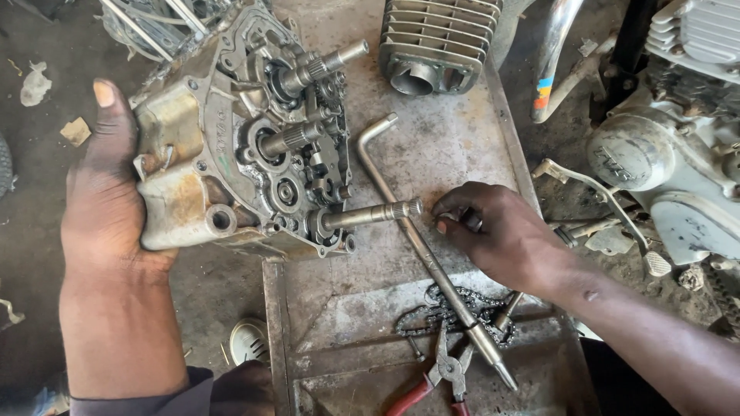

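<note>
My left hand (pixel 104 192) grips the left side of a grimy motorcycle engine crankcase half (pixel 231 139), which rests on the corner of a metal workbench (pixel 455 162). Three splined shafts stick out of the case toward the right. My right hand (pixel 501 235) is closed on a small dark part (pixel 470 221) on the bench, just right of the tip of the lowest shaft (pixel 378 213). A long L-shaped metal wrench (pixel 420 246) lies on the bench under that hand.
A finned engine cylinder (pixel 435 42) stands at the bench's far edge. A loose chain (pixel 447 312) and red-handled pliers (pixel 432 381) lie near the front. A motorcycle engine with its kick lever (pixel 678 154) stands to the right. A shoe (pixel 250 339) shows on the dirt floor below.
</note>
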